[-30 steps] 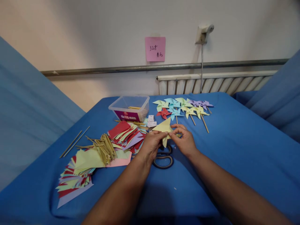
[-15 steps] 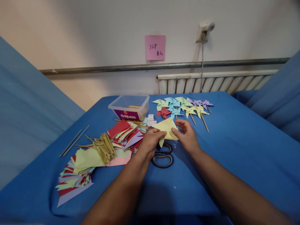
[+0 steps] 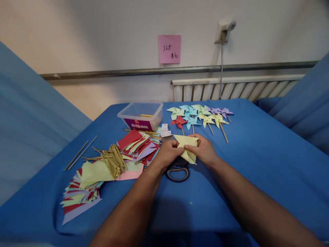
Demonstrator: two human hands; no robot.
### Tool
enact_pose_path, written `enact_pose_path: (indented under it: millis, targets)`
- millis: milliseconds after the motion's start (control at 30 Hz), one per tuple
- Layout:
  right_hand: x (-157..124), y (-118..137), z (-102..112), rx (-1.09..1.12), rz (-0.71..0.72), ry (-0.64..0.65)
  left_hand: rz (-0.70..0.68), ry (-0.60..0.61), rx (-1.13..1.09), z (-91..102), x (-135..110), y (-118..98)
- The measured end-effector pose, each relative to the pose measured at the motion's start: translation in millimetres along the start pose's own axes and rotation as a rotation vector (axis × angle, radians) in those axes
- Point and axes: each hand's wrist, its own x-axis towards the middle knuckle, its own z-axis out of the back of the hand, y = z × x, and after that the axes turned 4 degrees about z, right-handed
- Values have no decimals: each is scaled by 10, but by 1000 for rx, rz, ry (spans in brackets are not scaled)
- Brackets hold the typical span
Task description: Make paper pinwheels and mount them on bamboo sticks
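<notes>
Between both hands is a yellow paper pinwheel [image 3: 189, 156], held above the table with some corners folded toward its middle. My left hand [image 3: 168, 152] pinches it from the left, the thumb near its centre. My right hand [image 3: 204, 149] grips its right side, with the thumb also pressed close to the centre. Under the paper lie black-handled scissors [image 3: 178, 174]; their blades are hidden by my left hand and arm. Small white boxes [image 3: 165, 129] stand just beyond my left hand.
Finished pinwheels [image 3: 190, 121] on sticks lie at the back right. On the left are a bundle of thin sticks [image 3: 115, 161], colored paper squares [image 3: 138, 145], a fanned paper stack [image 3: 79, 195] and two loose sticks [image 3: 81, 152]. A clear plastic box [image 3: 142, 116] stands at the back.
My right hand has closed in from the right and now grips the paper near its centre. The paper has turned, with more of its folds showing. The view has shifted slightly.
</notes>
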Motion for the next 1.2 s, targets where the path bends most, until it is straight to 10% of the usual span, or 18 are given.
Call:
enact_pose_path:
  millis: [333,1200]
  targets:
    - [-22,-116,-156,244,47,-383,189,53,-637,-205,3,107]
    - [-83,-83,-215,411,-51,-253,143,7,-690,-242,31,168]
